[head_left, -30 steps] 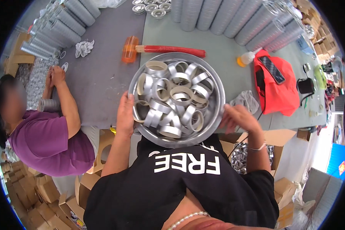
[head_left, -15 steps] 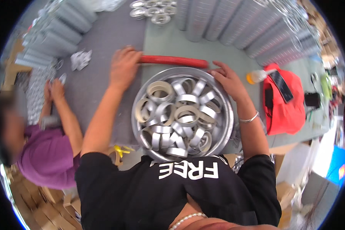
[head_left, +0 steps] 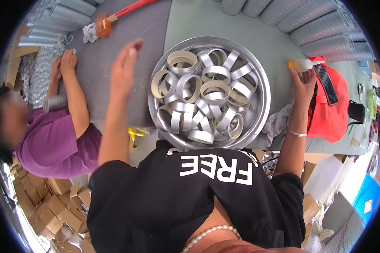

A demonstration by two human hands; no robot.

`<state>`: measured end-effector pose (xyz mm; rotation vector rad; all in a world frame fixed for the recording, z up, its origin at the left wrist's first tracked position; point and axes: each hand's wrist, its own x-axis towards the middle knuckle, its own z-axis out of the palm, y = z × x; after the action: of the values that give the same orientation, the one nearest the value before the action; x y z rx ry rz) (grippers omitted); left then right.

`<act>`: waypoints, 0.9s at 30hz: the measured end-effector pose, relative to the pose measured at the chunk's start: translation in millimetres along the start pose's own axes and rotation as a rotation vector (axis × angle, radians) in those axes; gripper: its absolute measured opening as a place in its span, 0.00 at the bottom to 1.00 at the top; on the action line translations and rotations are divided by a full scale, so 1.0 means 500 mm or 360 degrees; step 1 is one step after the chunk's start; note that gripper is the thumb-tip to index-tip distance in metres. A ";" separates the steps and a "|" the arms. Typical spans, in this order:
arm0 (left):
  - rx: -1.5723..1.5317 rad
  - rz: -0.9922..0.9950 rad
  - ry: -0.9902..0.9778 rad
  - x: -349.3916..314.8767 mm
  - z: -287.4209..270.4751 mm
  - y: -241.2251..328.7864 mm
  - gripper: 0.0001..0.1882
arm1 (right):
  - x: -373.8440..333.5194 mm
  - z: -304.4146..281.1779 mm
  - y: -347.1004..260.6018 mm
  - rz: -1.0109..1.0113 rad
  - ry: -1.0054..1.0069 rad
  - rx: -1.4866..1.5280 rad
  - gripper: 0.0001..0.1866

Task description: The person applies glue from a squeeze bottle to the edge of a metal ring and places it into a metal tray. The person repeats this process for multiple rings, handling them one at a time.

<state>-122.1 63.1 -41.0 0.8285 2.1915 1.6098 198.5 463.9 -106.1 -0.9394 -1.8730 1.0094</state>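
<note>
My left hand (head_left: 126, 67) is raised over the grey cloth left of a wide metal basin, blurred, its fingers stretched out and holding nothing. Beyond it lies a mallet with an orange head (head_left: 103, 26) and a red handle (head_left: 131, 9). At the right, my right hand (head_left: 305, 86) has its fingers around a small white squeeze bottle (head_left: 302, 65) with an orange-yellow end and a pointed nozzle. Between my arms stands the metal basin (head_left: 264, 101), heaped with silver rings (head_left: 215, 92) that are pale inside.
A red bag (head_left: 335, 114) with a phone (head_left: 326, 86) on it lies at the right. A crumpled grey rag (head_left: 278, 122) rests beside the basin. Ribbed grey tubes (head_left: 321, 31) line the far right. A co-worker in a purple shirt (head_left: 57, 145) works at the left.
My left hand has let go of the red-handled mallet, which now lies farther left. My right hand has moved from the basin's rim to the squeeze bottle. The whole view has shifted.
</note>
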 end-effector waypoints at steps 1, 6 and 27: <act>-0.0191 -0.0014 -0.0024 -0.053 0.019 -0.003 0.25 | 0.014 0.005 0.032 -0.0033 -0.0080 0.0106 0.36; 0.0148 0.0327 -0.0049 -0.190 0.089 0.021 0.35 | 0.024 0.027 0.023 0.0001 -0.0092 0.0090 0.32; 0.0418 0.0020 0.0333 -0.225 -0.030 -0.067 0.32 | -0.263 -0.019 -0.203 0.0469 -0.0645 0.2151 0.34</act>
<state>-50.8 -23.6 -78.2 0.7731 2.5908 1.4939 237.2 311.8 -51.1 -0.1538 -0.8668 2.2916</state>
